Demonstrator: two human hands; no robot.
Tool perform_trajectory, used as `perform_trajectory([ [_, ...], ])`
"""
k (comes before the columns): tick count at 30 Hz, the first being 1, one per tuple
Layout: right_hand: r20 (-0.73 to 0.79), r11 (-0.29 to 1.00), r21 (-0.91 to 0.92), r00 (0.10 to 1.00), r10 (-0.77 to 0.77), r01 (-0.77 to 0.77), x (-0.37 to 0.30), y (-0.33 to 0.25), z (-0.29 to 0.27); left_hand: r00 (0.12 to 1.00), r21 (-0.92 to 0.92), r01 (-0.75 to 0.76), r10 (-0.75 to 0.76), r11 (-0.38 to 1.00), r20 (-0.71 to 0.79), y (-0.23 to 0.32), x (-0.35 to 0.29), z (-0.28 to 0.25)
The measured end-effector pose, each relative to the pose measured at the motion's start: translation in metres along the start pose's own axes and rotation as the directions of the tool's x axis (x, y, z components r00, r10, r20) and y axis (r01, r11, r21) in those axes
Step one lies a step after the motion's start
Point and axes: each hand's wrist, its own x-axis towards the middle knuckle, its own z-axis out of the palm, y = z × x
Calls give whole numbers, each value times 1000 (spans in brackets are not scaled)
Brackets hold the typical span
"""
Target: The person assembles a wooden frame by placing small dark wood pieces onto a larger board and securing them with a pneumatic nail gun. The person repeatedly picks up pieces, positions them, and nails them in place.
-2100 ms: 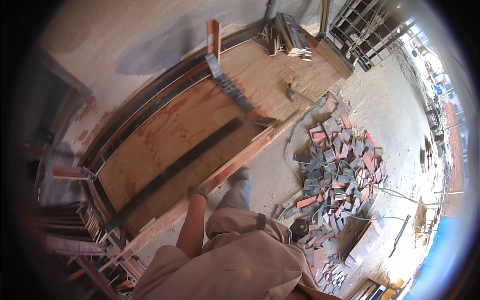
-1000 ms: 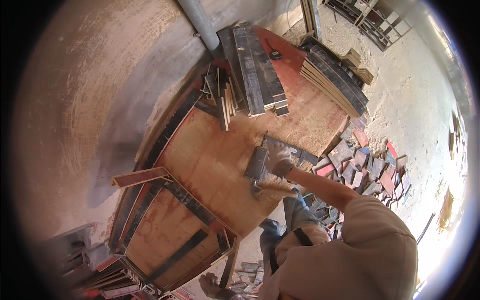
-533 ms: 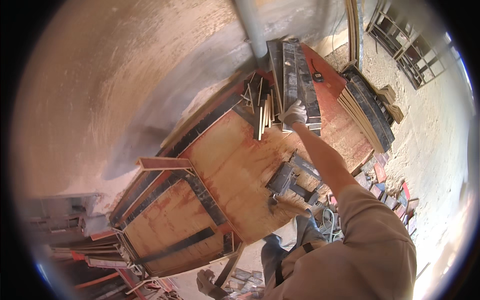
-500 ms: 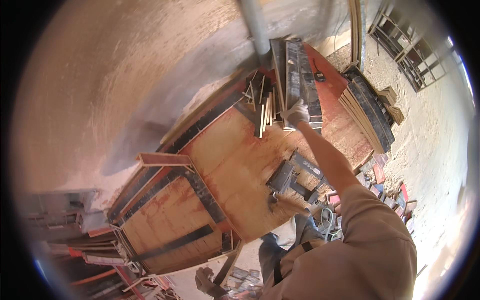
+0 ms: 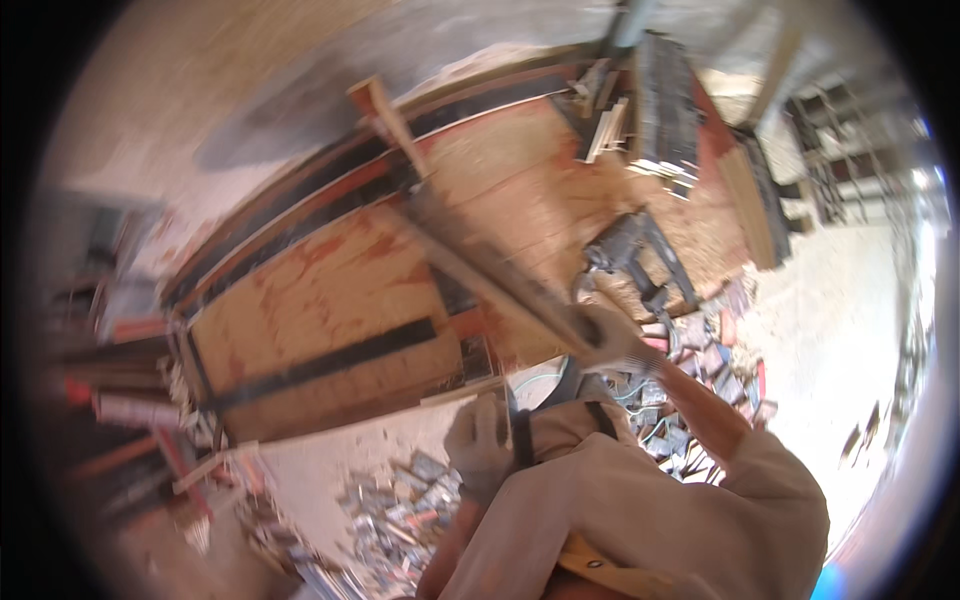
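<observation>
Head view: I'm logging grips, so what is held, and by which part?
Right hand: a long board, by its near end. Left hand: blurred, cannot tell.

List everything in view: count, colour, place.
Platform: 1, tan with red stains, centre
Plank: 1, brown, centre, slanting
Strip: 1, black, platform's lower left
Tool: 1, dark, platform's right
Board stacks: 2, black and tan, platform's upper right
Bracket: 1, red-brown, platform's upper edge
Offcut heaps: 2, grey and red, right and lower left
Rack: 1, grey, upper right
Shirt: 1, beige, bottom
Right grip: 1, grey-gloved, on plank's near end
Left grip: 1, grey-gloved, bottom centre, blurred
</observation>
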Motion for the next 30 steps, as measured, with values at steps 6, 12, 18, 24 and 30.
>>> perform_trajectory([
  [6, 78, 962, -195, 980, -181, 193, 158, -90, 110, 926, -128, -93, 133, 987, 352, -8, 20, -39],
  [12, -560, 872, -355, 824, 90, -337, 249, -4, 7, 988, -86, -108, 117, 990, 100, -59, 42, -138],
  [18, -819, 705, 20, 392, 418, -709, 307, 122, -126, 881, -148, 308, -340, 940, -329, -116, 38, -196],
  [24, -816, 784, 362, 236, 528, -504, 365, 178, -174, 849, -35, 438, -426, 898, -312, -119, 62, -196],
  [30, -767, 908, 414, 562, 309, 66, 348, 147, -72, 854, -73, 471, -476, 879, -209, -88, 86, -172],
])
